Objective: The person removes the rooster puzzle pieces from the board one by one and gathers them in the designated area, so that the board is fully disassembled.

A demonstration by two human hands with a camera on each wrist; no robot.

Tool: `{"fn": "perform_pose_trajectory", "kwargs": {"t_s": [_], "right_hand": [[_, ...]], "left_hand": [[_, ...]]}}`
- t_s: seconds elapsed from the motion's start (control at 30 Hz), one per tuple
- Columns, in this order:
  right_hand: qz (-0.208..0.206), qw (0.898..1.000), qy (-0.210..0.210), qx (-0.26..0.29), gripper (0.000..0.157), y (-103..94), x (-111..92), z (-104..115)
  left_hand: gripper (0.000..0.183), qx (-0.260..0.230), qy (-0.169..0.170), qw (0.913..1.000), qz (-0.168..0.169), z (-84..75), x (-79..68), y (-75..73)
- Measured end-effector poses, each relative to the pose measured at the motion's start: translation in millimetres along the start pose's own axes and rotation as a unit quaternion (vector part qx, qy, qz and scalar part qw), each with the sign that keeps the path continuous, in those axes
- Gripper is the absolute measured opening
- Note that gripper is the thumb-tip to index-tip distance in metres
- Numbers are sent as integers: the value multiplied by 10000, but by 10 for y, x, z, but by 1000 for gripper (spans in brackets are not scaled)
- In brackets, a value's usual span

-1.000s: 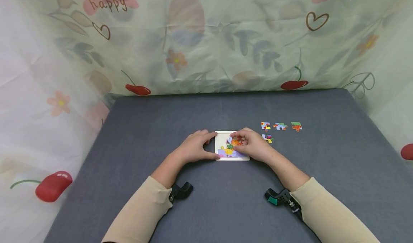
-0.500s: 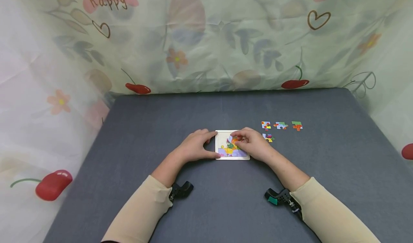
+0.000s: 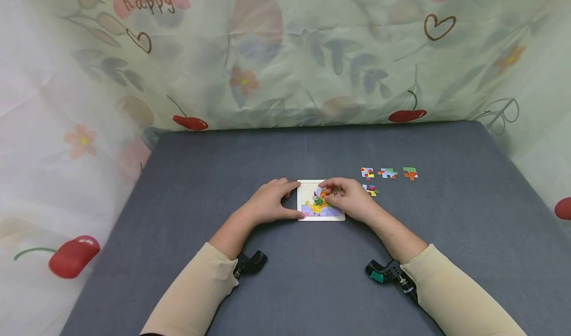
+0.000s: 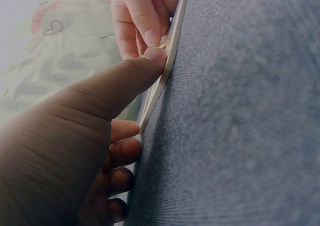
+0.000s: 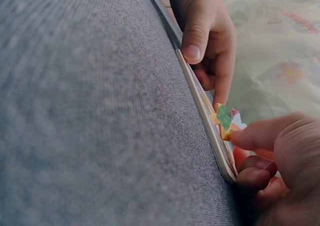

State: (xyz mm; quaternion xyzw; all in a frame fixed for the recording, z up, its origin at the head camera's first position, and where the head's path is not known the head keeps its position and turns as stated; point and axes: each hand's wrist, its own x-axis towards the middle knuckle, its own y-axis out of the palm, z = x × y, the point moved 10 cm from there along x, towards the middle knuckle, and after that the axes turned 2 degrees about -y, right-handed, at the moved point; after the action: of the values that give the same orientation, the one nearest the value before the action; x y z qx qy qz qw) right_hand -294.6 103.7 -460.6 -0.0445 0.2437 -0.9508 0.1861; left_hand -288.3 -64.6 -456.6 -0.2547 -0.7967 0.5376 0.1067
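Note:
A small white-framed jigsaw tray (image 3: 306, 192) lies on the table, its lower part filled with a colourful picture and its upper left bare. My left hand (image 3: 269, 202) grips the tray's left side, thumb at the near corner and forefinger at the far one. Over the tray's right part, my right hand (image 3: 353, 197) pinches a jigsaw piece (image 5: 224, 117) with green and yellow on it. That piece stands tilted above the picture in the right wrist view. The right fingers cover the tray's upper right in the head view.
Right of the tray lie several loose jigsaw pieces: three in a back row, such as the green and red piece (image 3: 410, 173), and one nearer piece (image 3: 371, 191) beside the right hand. A grey cloth (image 3: 312, 271) covers the table; a patterned curtain (image 3: 303, 68) hangs behind.
The right thumb and fingers have shifted slightly over the tray, showing a bit more of the picture. The left hand, tray and loose pieces stay in place.

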Motion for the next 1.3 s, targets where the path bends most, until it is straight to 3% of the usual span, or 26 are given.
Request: {"fn": "perform_pose_trajectory", "kwargs": {"t_s": [0.27, 0.57, 1.03, 1.3], "right_hand": [[-13, 9993, 6, 384, 31, -10, -9, -27], [278, 9987, -252, 337, 45, 43, -15, 33], [276, 9990, -354, -75, 35, 44, -7, 32], [189, 9994, -227, 174, 35, 32, -10, 17]], "left_hand": [[86, 0, 27, 10000, -25, 3, 2, 5], [86, -31, -1, 10000, -16, 5, 2, -1], [86, -16, -29, 10000, -10, 8, 3, 5], [85, -65, -30, 10000, 12, 6, -4, 0]]}}
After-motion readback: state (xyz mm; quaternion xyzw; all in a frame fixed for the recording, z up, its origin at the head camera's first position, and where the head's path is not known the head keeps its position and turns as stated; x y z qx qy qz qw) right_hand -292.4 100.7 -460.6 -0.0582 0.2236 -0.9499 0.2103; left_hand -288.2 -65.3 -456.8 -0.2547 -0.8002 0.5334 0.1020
